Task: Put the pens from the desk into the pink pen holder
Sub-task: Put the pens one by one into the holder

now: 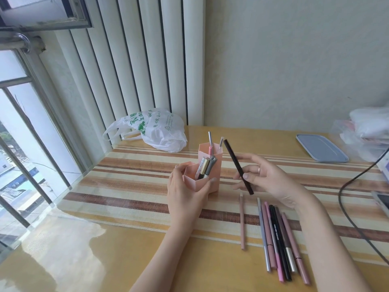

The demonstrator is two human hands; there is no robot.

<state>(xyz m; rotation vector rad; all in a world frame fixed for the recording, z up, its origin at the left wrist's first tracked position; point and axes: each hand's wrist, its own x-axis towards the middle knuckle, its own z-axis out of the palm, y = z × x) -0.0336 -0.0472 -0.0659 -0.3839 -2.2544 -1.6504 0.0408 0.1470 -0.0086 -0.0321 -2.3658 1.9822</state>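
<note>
Centre frame: our left hand (185,194) wraps the holder (202,173); our right hand (267,180) pinches a dark pen (237,166) tilted beside it; loose pens (277,239) lower right; risk, we judge: pen snagging standing pens, tipping holder.

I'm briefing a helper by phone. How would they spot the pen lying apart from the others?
Start at the pink pen holder on the striped desk mat. Nearer the person, to its right, lies a bunch of pens. The lone pale pink pen lies left of that bunch, touching none.
</note>
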